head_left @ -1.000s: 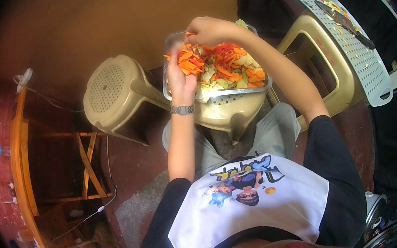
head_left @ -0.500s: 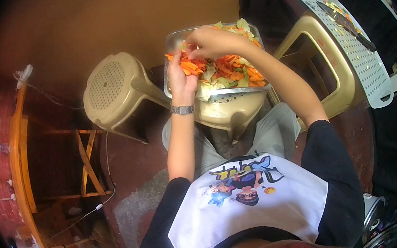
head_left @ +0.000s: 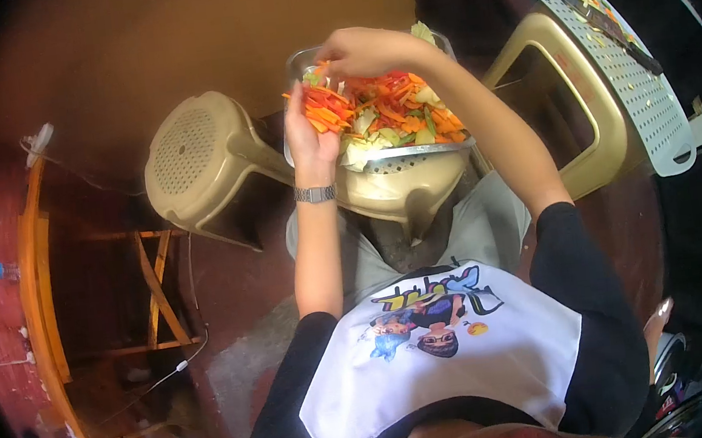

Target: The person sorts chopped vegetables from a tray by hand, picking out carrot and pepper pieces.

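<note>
My left hand is cupped palm up over the left side of a metal tray, with a pile of orange carrot strips held in it. Just above that pile, my right hand reaches in with its fingers bent together and pointing down. Its fingertips are near a bit of orange and pale green, but whatever they pinch is too small to make out. Cut vegetables, with more carrot, pale cabbage leaves and green pieces, fill the tray. My right forearm hides its far right part.
The tray rests on a beige plastic stool between my knees. Another stool stands to the left. On a right-hand stool, a perforated white board carries a dark-bladed knife and vegetable scraps. A wooden frame stands far left.
My right hand has lifted slightly up and away from the left palm. The carrot strips in my left hand lie more spread out and visible. The whole view has shifted a little.
</note>
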Demonstrator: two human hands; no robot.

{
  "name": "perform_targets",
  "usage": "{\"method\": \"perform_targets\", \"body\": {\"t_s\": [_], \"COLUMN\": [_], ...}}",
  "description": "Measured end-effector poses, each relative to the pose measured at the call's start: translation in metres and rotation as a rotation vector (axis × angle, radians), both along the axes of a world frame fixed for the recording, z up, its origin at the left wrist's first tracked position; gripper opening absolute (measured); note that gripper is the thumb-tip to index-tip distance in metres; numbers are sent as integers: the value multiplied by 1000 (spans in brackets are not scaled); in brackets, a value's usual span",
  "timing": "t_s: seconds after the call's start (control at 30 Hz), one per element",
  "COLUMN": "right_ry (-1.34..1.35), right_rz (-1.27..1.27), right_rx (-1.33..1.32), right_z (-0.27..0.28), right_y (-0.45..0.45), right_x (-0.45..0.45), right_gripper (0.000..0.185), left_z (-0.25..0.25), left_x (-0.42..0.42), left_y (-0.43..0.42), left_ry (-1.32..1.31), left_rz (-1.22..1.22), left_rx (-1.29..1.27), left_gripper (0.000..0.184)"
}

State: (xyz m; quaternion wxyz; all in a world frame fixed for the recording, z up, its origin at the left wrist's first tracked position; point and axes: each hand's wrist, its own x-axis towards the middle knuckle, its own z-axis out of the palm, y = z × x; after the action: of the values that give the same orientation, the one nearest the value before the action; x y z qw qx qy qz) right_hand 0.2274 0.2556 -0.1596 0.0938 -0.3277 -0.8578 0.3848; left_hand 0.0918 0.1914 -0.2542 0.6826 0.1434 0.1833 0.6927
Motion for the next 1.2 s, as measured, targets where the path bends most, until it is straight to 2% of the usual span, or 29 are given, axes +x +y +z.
{"method": "perform_targets", "body": {"t_s": [0.1,0.2,0.3,0.33,0.4,0.47,0.6,0.67,0.73,0.8,0.9,1.0,1.07,1.1,1.2], "right_ry": [11,53,251,324,235,95,0,-33,-58,2,20,189,100,56,230], "right_rz": [-23,-207,-253,-271,-293,-185,-155,-164,-203,-180,-285,-365,-290,-249,-318], "right_rx": [343,361,608,617,548,374,625,655,643,624,421,603,493,434,284], "right_z": [-14,-13,-29,-33,-27,-39,-73,-80,-77,-73,-60,-76,-79,-79,-70], "right_y": [5,-3,16,16,1,-13,-64,-64,-60,-49,-37,-30,-24,-23,-16], "right_x": [-16,-24,-9,3,26,40,28,24,24,32,31,19,17,16,30], "right_gripper": [31,29,29,29,22,18,19,20,20,21,23,26,25,24,22], "left_z": [-3,3,-11,-12,-14,-23,-30,-34,-35,-33,-30,-35,-34,-34,-27], "left_x": [-5,-2,-16,-22,-35,-47,-63,-66,-68,-69,-62,-60,-59,-59,-54], "left_y": [2,-1,0,-4,-11,-13,-20,-21,-24,-29,-34,-32,-30,-31,-34], "left_ry": [-24,-16,-32,-16,-37,-8,-49,-114,-65,-19,20,-5,-51,-53,-38], "left_rz": [-75,-62,-83,-85,-58,42,78,92,41,42,99,68,-26,2,69], "left_rx": [61,16,-10,-15,-31,-35,-34,-75,-57,-70,-113,-69,-6,-27,-65], "left_gripper": [24,22,17,15,9,8,9,9,9,9,10,9,10,9,9]}}
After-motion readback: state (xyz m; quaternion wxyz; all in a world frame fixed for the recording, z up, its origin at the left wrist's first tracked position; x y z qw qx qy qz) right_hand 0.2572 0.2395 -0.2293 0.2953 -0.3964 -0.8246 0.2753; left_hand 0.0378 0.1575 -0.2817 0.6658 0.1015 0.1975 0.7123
